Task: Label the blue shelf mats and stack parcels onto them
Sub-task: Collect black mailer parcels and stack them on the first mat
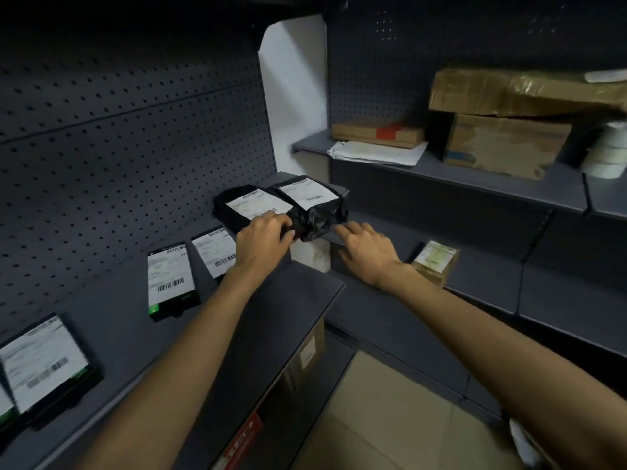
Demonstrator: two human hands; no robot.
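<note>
Two black plastic parcels with white labels lie side by side at the right end of the grey shelf (112, 320). On the left parcel (237, 206) rests my left hand (263, 240), fingers bent over its near edge where the two parcels meet. The right parcel (310, 205) overhangs the shelf end; the straight fingers of my right hand (364, 247) reach its crumpled near corner. Further left on the same shelf lie flat black parcels with barcode labels (171, 278), (217, 252), (44, 364). No blue mat is visible.
A perforated back panel (118, 147) stands behind the shelf. The right-hand shelving holds cardboard boxes (502, 144), a flat carton (378, 134) on white envelopes, tape rolls (607, 154) and a small box (436, 264) lower down. A large open carton (390, 418) sits on the floor below.
</note>
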